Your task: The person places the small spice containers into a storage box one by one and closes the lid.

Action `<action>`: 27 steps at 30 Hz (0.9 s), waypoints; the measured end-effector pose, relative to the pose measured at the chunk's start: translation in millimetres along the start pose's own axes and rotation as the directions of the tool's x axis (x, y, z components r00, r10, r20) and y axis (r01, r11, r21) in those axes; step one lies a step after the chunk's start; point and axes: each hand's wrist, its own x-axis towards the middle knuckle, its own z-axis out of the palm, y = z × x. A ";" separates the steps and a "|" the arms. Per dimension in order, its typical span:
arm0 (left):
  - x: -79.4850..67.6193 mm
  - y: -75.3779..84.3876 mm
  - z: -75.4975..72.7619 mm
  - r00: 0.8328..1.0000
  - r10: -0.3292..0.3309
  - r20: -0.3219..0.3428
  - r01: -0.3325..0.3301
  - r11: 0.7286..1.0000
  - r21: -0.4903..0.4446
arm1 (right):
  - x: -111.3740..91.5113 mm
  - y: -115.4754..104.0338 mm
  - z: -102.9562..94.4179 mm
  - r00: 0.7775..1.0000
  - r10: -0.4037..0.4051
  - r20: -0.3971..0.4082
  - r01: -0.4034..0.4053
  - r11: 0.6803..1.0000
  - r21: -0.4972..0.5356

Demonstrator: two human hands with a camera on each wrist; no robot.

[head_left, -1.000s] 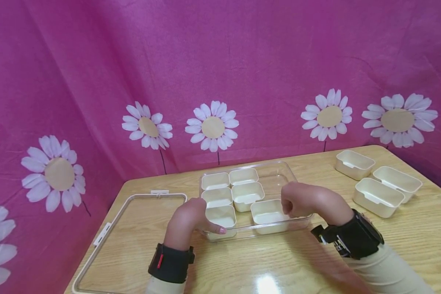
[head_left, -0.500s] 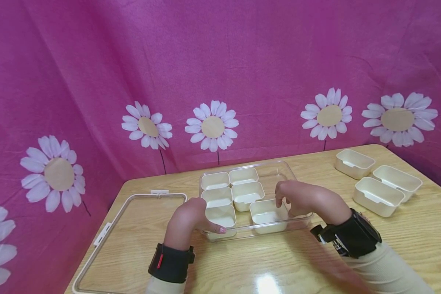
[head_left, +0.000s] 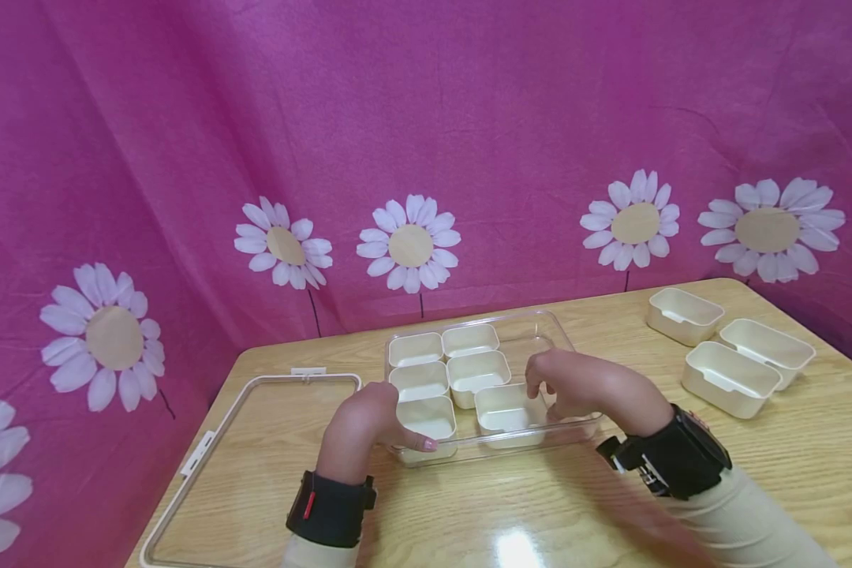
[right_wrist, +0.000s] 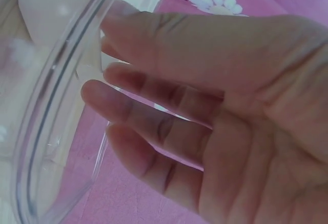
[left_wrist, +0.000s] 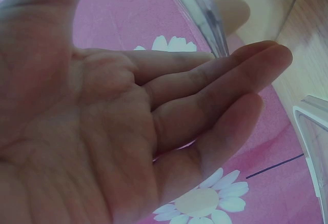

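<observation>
A clear plastic bin (head_left: 483, 456) stands on the table with several cream tubs inside. My left hand (head_left: 369, 418) rests at its front left corner, thumb over the front rim beside a front tub (head_left: 427, 410). In the left wrist view, that hand's fingers (left_wrist: 215, 96) lie nearly straight against the bin's outer wall. My right hand (head_left: 575, 386) reaches inside the bin at the right end of another cream tub (head_left: 507, 406), touching it. Its fingers (right_wrist: 154, 116) are loosely bent and spread in the right wrist view; exact fingertip contact is partly hidden.
Two cream tubs (head_left: 727, 375) (head_left: 767, 343) sit together at the right, with a third tub (head_left: 685, 312) behind them. A clear lid with a white frame (head_left: 244, 390) lies at the left. A pink flowered cloth (head_left: 511, 158) hangs behind the table (head_left: 433, 521).
The tub at my right hand has slid a little left inside the bin, and that hand has moved left with its fingers loosening. My left hand has stayed in place.
</observation>
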 end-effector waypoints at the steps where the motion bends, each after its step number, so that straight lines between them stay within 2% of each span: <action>1: 0.0 -0.1 0.0 1.000 0.000 0.001 0.000 1.000 0.000 | 0.5 0.1 0.7 1.000 -0.005 -0.004 0.005 1.000 -0.004; 8: -1.0 -0.1 -0.8 1.000 0.004 0.003 -0.004 1.000 0.004 | 3.6 -1.1 4.8 0.999 -0.043 -0.029 0.043 0.999 -0.014; 17: 0.4 -0.3 -0.2 1.000 -0.013 0.012 0.012 1.000 0.012 | 3.2 -4.8 5.9 0.999 -0.008 -0.043 0.010 0.999 0.031; 27: 1.9 -0.1 -0.3 0.999 -0.028 0.025 0.027 0.999 0.024 | 3.7 -0.6 6.0 0.998 -0.031 -0.058 0.029 0.999 -0.023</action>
